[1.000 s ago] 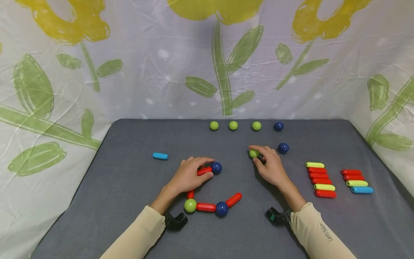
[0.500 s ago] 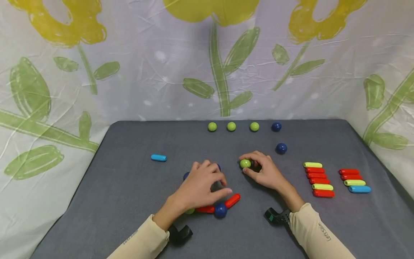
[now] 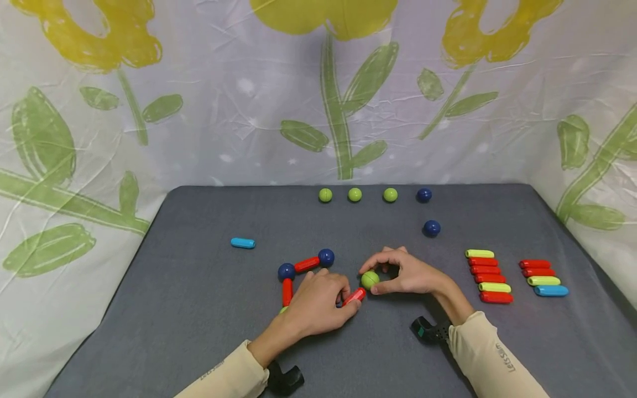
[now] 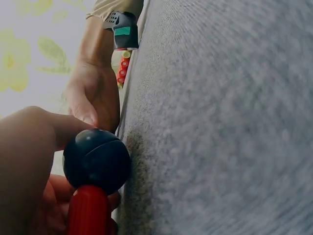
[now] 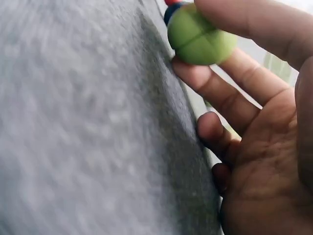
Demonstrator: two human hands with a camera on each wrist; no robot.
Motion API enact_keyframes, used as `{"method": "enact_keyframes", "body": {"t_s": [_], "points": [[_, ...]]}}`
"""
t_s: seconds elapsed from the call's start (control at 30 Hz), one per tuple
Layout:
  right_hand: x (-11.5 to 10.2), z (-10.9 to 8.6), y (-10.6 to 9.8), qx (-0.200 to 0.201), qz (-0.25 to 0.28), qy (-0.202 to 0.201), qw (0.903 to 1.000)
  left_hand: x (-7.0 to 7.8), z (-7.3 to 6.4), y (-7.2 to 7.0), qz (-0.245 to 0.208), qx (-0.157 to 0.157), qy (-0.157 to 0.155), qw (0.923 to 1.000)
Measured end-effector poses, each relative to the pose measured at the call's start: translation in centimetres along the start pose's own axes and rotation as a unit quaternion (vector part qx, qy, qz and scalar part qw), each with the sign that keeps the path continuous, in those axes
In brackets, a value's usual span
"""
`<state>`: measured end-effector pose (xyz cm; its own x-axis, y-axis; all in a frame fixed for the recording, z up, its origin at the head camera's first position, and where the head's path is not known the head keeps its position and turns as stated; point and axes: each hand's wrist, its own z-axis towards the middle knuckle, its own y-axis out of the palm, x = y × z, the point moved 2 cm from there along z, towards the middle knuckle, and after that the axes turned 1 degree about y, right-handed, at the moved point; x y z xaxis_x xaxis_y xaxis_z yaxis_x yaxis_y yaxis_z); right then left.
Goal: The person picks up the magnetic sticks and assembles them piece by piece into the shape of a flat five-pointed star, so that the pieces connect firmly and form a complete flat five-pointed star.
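My left hand (image 3: pixel 318 304) holds the right-hand end of a chain of rods and balls, its thumb and fingers around a red rod (image 3: pixel 354 296). The left wrist view shows a blue ball (image 4: pixel 97 160) and another red rod (image 4: pixel 89 213) close at that hand. Between thumb and fingers my right hand (image 3: pixel 405 273) pinches a green ball (image 3: pixel 370 280), right by the red rod's free tip. The chain's far part shows a blue ball (image 3: pixel 325 257), a red rod (image 3: pixel 307 264), a second blue ball (image 3: pixel 286 271) and a red rod (image 3: pixel 287 292). My left hand hides the chain's near side.
A lone light-blue rod (image 3: pixel 243 243) lies on the grey table (image 3: pixel 189 298) at left. Green balls (image 3: pixel 355 194) and blue balls (image 3: pixel 432 228) stand toward the back. On the right are two columns of rods, with red rods (image 3: pixel 496 297) and a light-blue rod (image 3: pixel 551 291).
My left hand has left the chain's far red rod and come down to the rod at its right end. My right hand has carried the green ball nearer and leftward to that rod.
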<state>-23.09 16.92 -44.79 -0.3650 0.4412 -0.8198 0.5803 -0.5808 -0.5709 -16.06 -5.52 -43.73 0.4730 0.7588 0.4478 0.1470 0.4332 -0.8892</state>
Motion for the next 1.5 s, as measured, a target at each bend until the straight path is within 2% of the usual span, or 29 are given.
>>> {"method": "enact_keyframes", "body": {"t_s": [0.2,0.33,0.43,0.5,0.6,0.73,0.87,1.03,1.13,1.3,1.5], "points": [[-0.5,0.1,0.2,-0.018,0.008,-0.001,0.9998,-0.2,0.0,-0.5,0.006,0.003,0.006,1.0000],[-0.3,0.0,0.2,-0.013,0.032,-0.025,0.9991,-1.2,0.3,-1.9,0.024,0.045,0.020,0.9985],[-0.1,0.1,0.2,-0.006,0.060,-0.044,0.9972,-2.9,0.6,-3.2,0.038,0.071,0.014,0.9967],[0.1,0.2,0.3,-0.001,0.071,-0.050,0.9962,-4.5,0.8,-3.6,0.037,0.063,-0.005,0.9973],[0.4,0.3,0.5,0.004,0.073,-0.047,0.9962,-6.9,0.8,-3.7,0.014,0.031,-0.035,0.9988],[0.5,0.3,0.5,0.012,0.079,-0.042,0.9959,-9.0,0.8,-3.3,-0.024,0.008,-0.037,0.9990],[0.0,0.5,0.3,0.018,0.076,-0.037,0.9963,-9.6,0.8,-3.1,-0.054,0.009,-0.024,0.9982],[-1.1,1.6,0.1,0.022,0.058,-0.019,0.9979,-9.9,0.6,-3.1,-0.081,0.009,-0.026,0.9963],[-2.0,2.8,-0.1,0.025,0.043,-0.014,0.9987,-10.1,0.3,-3.4,-0.084,0.001,-0.023,0.9962],[-3.3,5.0,-0.7,0.035,-0.004,-0.027,0.9990,-10.4,-0.4,-3.8,-0.085,-0.018,-0.016,0.9961],[-3.2,8.4,-0.2,0.043,-0.044,-0.029,0.9977,-11.1,-1.7,-4.3,-0.088,-0.036,0.004,0.9955]]}}
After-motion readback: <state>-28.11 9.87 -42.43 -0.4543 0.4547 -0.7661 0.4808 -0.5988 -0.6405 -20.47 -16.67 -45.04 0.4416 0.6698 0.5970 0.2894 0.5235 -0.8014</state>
